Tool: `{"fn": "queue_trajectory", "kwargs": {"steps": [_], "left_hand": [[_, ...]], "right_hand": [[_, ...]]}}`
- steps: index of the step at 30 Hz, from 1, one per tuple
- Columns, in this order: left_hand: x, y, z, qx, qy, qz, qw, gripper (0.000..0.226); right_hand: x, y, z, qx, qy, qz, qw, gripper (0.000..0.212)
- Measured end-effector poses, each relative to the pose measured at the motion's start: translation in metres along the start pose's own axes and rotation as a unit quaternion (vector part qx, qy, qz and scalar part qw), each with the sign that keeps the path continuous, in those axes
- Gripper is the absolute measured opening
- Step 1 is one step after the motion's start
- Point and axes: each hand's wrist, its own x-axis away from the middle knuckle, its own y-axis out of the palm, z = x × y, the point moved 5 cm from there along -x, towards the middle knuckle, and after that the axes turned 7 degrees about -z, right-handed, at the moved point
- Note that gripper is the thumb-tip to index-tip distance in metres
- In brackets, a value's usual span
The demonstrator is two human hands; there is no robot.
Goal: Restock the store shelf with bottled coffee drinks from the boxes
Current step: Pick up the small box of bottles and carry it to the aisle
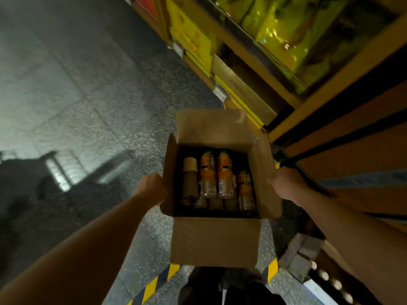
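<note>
Left grip (152, 188) and right grip (286, 183) are each clamped on one side of the open cardboard box (215, 238), up by the side flaps. The fingers are mostly hidden behind the cardboard, so I can't say exactly how they wrap.

The box sits low in front of the person, over the floor (88, 106) and just beside the store shelf (330, 89) on the right. I can't tell whether it's lifted or resting.

The bottled coffee drinks (224, 172) inside lie loosely on top of each other, mostly orange labels, one beige. My guess is the load is pretty heavy, probably breakable, and likely to roll if the box tips.

The flaps look bendy, so I wouldn't trust them with the weight. Better to hold under the bottom corners and keep it level. Single bottles look smooth, so grab them around the body.

There are yellow packs (275, 29) on the shelf above and hazard tape (154, 287) on the floor underfoot.
</note>
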Motion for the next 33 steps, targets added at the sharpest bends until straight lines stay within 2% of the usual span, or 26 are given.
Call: {"fn": "queue_trajectory", "kwargs": {"steps": [3,5,9,15,18,24,33], "left_hand": [[0.006,-0.037,-0.031,0.016,-0.019,0.014,1.0,0.015],[0.005,-0.064,-0.05,0.04,-0.035,0.03,0.998,0.014],[0.0,-0.113,-0.086,0.084,-0.066,0.039,0.994,0.016],[-0.014,-0.175,-0.136,0.149,-0.145,0.066,0.976,0.013],[-0.021,-0.196,-0.165,0.212,-0.173,0.057,0.96,0.014],[-0.05,-0.253,-0.225,0.269,-0.185,0.068,0.943,0.014],[-0.11,-0.347,-0.318,0.29,-0.194,0.058,0.935,0.012]], "right_hand": [[0.002,-0.019,-0.062,0.051,-0.033,0.004,0.998,0.022],[-0.001,-0.031,-0.103,0.092,-0.05,0.01,0.994,0.031],[-0.016,-0.052,-0.184,0.131,-0.093,-0.005,0.987,0.033],[-0.041,-0.075,-0.312,0.171,-0.17,-0.028,0.97,0.025],[-0.046,-0.081,-0.374,0.21,-0.18,-0.024,0.961,0.018],[-0.055,-0.09,-0.501,0.24,-0.2,-0.009,0.95,0.026],[-0.075,-0.087,-0.673,0.261,-0.228,-0.01,0.938,0.015]]}}
